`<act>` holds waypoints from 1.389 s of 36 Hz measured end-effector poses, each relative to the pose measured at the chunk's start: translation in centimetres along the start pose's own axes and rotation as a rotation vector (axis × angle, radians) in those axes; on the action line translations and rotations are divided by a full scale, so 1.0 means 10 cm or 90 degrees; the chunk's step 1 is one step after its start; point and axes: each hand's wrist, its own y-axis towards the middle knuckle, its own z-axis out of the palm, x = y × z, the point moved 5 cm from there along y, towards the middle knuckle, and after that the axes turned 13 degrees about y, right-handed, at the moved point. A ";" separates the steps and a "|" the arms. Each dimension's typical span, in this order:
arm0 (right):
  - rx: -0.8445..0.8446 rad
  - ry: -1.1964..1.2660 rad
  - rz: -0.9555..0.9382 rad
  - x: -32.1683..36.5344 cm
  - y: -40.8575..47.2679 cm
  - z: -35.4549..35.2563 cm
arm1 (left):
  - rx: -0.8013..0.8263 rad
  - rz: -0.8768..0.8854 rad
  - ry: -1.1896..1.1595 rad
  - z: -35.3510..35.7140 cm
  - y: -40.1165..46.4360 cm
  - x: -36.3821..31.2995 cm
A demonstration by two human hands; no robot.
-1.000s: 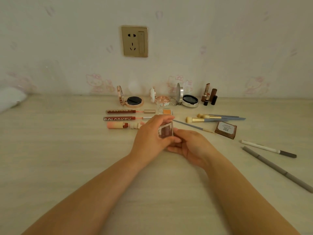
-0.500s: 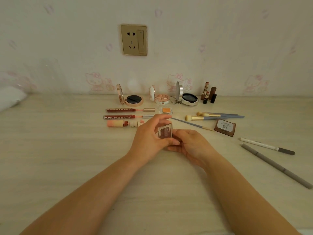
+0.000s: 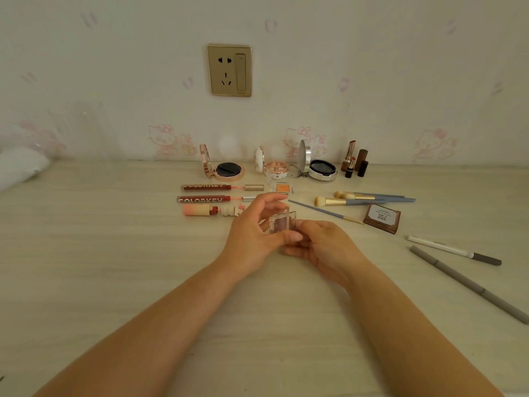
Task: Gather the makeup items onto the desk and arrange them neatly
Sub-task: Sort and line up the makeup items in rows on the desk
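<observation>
Eyeshadow pan (image 3: 282, 222), a small clear square case with a brown shade inside, sits between my two hands just above the desk (image 3: 114, 267), near its middle. My left hand (image 3: 253, 229) pinches it, thumb across the lower front and fingers arched over the top; my right hand (image 3: 323, 243) cups it from below and the side, fingers curled under its base. The case is slick and I hold it only by its edges, so I judge it could slip and knock the lip gloss tubes (image 3: 204, 199) or the thin brush (image 3: 323, 212) just behind out of line. Its lid looks ajar, though I cannot tell for sure; if so, squeezing could snap it or crack the powder. Of the open compacts by the wall, the left compact (image 3: 227, 170) and the right compact (image 3: 322, 169) each show a dark puff, the middle compact (image 3: 276, 167) pale pink pans, and the small orange pan (image 3: 283, 188) lies uncovered.
</observation>
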 end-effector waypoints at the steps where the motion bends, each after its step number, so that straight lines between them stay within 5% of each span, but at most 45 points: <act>1: 0.001 0.019 0.002 0.01 0.00 0.00 | 0.000 -0.002 -0.017 0.00 0.00 0.01; 13: -0.017 0.109 0.005 0.01 0.03 -0.02 | 0.001 -0.040 -0.100 -0.02 0.02 0.06; 25: -0.043 -0.449 -0.228 0.16 0.01 -0.07 | -0.012 -0.036 -0.105 -0.07 0.03 0.08; 37: -0.031 -0.457 -0.192 0.15 0.04 -0.16 | -0.006 -0.047 -0.118 -0.08 0.04 0.12; 50: -0.040 -0.571 -0.220 0.22 0.05 -0.26 | 0.093 0.076 0.393 -0.26 0.18 0.05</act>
